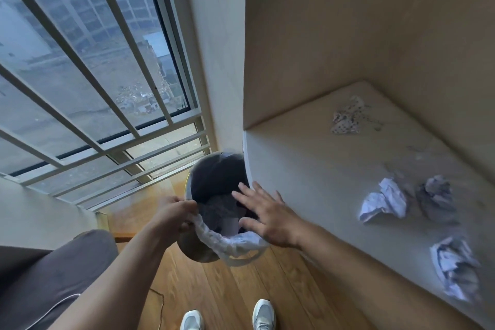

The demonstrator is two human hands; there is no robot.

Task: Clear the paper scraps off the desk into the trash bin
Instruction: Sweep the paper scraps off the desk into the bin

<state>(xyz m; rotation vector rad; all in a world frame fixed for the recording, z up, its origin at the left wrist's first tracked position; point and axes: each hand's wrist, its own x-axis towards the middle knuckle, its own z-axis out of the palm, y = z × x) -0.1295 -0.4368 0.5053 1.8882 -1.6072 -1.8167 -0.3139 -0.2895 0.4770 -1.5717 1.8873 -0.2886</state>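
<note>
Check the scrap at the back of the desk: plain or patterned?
Patterned: the back scrap is white with small dark dots, seen in the head view.

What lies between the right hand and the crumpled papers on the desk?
Nothing visible. The right hand is open over the trash bin; bare desk separates it from the nearest crumpled paper.
</note>
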